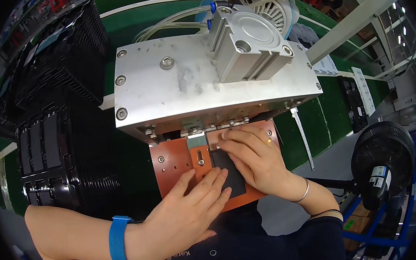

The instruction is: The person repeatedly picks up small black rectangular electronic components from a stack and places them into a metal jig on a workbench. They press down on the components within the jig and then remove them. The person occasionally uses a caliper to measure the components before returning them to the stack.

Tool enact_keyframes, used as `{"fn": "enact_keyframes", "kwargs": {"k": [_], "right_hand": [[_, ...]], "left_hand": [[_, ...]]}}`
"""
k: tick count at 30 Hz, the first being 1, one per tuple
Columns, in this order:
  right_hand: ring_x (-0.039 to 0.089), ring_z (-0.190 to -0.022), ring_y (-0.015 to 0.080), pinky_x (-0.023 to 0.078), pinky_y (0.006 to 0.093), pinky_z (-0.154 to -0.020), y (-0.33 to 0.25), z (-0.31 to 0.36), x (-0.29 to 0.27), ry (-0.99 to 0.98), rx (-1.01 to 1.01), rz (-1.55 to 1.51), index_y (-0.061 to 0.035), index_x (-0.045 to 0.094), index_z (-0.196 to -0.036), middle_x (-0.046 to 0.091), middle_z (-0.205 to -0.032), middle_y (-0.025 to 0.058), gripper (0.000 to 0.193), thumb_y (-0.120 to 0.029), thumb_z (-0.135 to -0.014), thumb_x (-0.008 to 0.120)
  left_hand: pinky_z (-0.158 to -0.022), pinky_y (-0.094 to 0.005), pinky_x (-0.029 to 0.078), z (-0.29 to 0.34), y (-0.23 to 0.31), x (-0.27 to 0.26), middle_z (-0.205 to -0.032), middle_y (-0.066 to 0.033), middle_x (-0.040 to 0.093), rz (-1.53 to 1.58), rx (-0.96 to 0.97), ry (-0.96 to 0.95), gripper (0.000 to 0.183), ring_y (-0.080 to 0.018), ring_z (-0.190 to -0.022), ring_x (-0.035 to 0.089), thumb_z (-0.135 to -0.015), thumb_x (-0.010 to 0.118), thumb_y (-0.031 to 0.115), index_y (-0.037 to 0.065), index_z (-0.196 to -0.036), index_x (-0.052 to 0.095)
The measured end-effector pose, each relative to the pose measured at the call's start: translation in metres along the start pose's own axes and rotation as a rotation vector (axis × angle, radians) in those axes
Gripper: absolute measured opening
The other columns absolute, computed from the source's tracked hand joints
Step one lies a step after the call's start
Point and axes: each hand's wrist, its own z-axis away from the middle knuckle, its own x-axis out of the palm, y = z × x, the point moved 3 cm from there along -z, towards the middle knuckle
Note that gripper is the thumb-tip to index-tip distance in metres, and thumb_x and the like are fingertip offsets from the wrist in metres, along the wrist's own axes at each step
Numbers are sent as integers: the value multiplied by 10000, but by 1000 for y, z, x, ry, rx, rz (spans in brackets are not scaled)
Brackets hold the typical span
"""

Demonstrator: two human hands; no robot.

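Note:
A flat black rectangular piece (228, 175) lies on the orange-brown fixture plate (171, 157) below a metal press. My left hand (185, 212) reaches in from the left, open, with its fingers stretched out and its fingertips touching the near left part of the black piece. My right hand (257, 160) is closed at the piece's far right corner. Its fingers bend over the far edge and its thumb runs along the right side. What lies under these fingertips is partly hidden. An orange block (201, 164) with a slot and screw sits left of the piece.
The silver press housing (185, 88) with an air cylinder (252, 41) overhangs the plate's far side. Stacked black trays (62, 146) stand at the left. A metal caliper-like strip (302, 137) lies on the green bench at the right, near a black fan (384, 160).

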Motion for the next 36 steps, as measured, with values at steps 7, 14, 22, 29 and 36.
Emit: {"fn": "enact_keyframes", "kwargs": {"k": [7,14,22,29,36], "right_hand": [[553,-1042,291,484,389,-874,1,-2,0,-67,41,-32,-123,706,-1092,571,-1218,80,368,0,-745,694],[603,-1146,323,507,415,-921,-9,25,-35,-129,111,-235,-45,660,-1168,592,-1262,154,455,-232,-777,795],[610,-1183,331,526,416,-983,-8,31,-16,-137,-6,-176,-15,688,-1091,617,-1252,170,405,-232,-768,798],[626,-1164,327,535,395,-979,0,19,-13,-133,-20,-169,-11,696,-1066,640,-1218,169,389,-215,-755,808],[632,-1157,328,542,388,-968,1,19,-14,-149,-11,-169,1,695,-1061,655,-1198,164,396,-204,-744,817]], "left_hand": [[-1121,-506,292,-1,-3,-1,-1487,-190,395,49,0,3,752,-311,-1410,343,-852,598,586,79,-1396,484],[-1111,-527,302,3,-7,-4,-1499,-206,375,161,-49,10,776,-368,-1419,322,-846,616,595,83,-1410,464],[-1113,-550,303,-2,-21,-4,-1506,-228,360,208,-99,53,800,-403,-1420,309,-851,626,597,68,-1426,455],[-1106,-551,320,-6,-30,-5,-1494,-244,369,225,-108,84,809,-417,-1409,321,-839,644,590,46,-1412,468],[-1105,-555,324,-9,-31,-6,-1490,-243,366,217,-102,53,811,-406,-1412,317,-837,645,581,48,-1418,452]]}}
